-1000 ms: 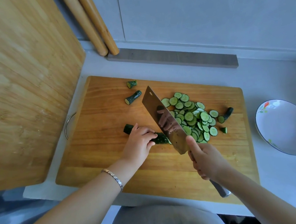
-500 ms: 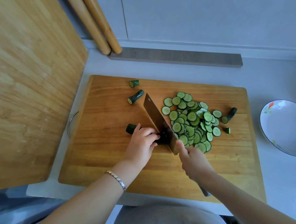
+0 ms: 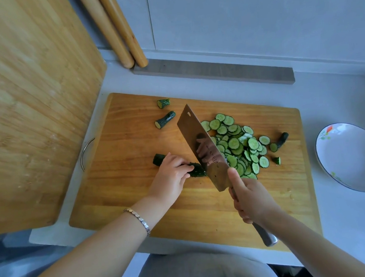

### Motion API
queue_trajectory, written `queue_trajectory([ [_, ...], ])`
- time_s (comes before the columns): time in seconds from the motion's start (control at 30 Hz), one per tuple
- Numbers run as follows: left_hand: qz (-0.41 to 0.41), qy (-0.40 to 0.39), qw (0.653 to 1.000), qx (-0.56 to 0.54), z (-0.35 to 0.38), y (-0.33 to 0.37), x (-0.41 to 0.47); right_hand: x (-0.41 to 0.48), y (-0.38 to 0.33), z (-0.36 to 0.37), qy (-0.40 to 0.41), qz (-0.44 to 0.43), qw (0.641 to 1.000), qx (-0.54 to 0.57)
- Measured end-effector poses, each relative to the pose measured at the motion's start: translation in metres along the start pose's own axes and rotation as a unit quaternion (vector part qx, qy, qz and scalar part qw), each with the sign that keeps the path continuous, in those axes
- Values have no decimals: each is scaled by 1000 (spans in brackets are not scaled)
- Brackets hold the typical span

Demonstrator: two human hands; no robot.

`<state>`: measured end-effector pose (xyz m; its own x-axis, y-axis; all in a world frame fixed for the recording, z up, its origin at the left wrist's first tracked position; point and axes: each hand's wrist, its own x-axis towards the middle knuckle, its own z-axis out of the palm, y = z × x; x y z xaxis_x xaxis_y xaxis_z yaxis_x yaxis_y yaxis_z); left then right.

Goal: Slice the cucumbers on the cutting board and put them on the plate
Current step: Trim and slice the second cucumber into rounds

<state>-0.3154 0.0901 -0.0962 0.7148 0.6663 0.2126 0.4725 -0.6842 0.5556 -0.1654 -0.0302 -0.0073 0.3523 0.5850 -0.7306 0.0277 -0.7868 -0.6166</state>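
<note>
On the wooden cutting board (image 3: 138, 197), my left hand (image 3: 171, 176) holds down a dark green cucumber piece (image 3: 198, 170), fingers curled over it. My right hand (image 3: 249, 198) grips the handle of a cleaver (image 3: 203, 147), whose blade is lifted and tilted just right of the cucumber's cut end. A heap of cucumber slices (image 3: 240, 145) lies right of the blade. Cut cucumber ends (image 3: 164, 119) rest at the board's far side, another end (image 3: 282, 139) right of the heap. The white flowered plate (image 3: 349, 154) stands empty to the right of the board.
A large bamboo board (image 3: 30, 101) leans upright on the left. Two wooden rolling pins (image 3: 118, 34) lean against the back wall. A grey strip (image 3: 215, 71) lies along the wall behind the cutting board. A metal handle ring (image 3: 84, 154) sticks out at the board's left edge.
The cleaver went down through the cucumber half a second ago and is now raised again. My left hand stays on the cucumber piece.
</note>
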Motion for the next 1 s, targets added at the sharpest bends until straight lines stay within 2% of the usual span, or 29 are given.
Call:
queue_trajectory([
  [0.27, 5, 1, 1000, 5, 0, 1, 2, 10, 1, 6, 8, -1, 998, -57],
  [0.43, 8, 4, 1000, 4, -1, 1, 2, 23, 4, 21, 8, 10, 999, -41],
  [0.57, -7, 6, 1000, 3, -3, 1, 3, 26, 8, 28, 25, 16, 999, 20],
  [0.73, -22, 1, 1000, 5, -4, 0, 2, 17, 4, 10, 28, 46, 997, 60],
  [1.0, -11, 3, 1000, -7, -3, -2, 3, -4, 1, -6, 5, 24, 1000, -13],
])
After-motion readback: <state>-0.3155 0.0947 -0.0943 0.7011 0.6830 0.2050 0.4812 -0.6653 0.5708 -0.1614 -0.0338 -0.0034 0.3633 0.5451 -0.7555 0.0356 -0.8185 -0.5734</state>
